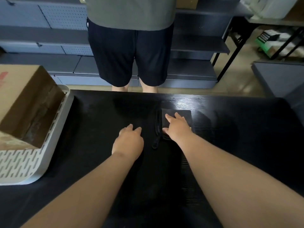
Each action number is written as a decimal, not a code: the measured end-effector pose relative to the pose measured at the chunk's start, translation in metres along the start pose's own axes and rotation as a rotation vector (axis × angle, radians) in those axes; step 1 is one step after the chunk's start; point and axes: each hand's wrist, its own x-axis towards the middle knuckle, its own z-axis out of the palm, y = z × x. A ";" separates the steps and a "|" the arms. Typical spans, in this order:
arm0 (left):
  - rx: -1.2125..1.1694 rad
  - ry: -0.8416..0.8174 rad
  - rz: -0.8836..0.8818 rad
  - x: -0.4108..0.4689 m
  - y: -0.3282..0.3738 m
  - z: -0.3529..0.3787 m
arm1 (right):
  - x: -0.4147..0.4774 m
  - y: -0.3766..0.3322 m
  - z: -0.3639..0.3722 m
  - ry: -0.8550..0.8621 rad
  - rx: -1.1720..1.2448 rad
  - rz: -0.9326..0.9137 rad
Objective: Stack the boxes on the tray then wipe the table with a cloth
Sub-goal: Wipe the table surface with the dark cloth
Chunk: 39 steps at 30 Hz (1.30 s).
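Right grip (177, 127) presses flat, fingers straight, on the folded dark cloth (185, 116) at mid desk (238, 153); left grip (128, 142) rests open and empty beside it. The cloth seems soft and light, so I would press on its middle. Its edges blend into the black desk, and the box (29, 99) on the tray (16, 162) is cut off

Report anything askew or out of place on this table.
Nothing spilled or damaged. The cardboard box looks tilted in the tray, though the wide lens may exaggerate it. A loose dark strip trails from the cloth under the right hand.
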 end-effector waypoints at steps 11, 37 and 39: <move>-0.058 0.023 -0.095 0.001 0.066 -0.016 | 0.057 0.156 -0.077 0.131 -0.076 0.167; -0.017 -0.159 -0.109 0.011 0.063 -0.018 | 0.053 0.170 -0.054 0.164 -0.084 0.078; -0.049 -0.164 -0.103 0.009 0.062 -0.019 | 0.033 0.174 -0.040 0.168 -0.068 0.080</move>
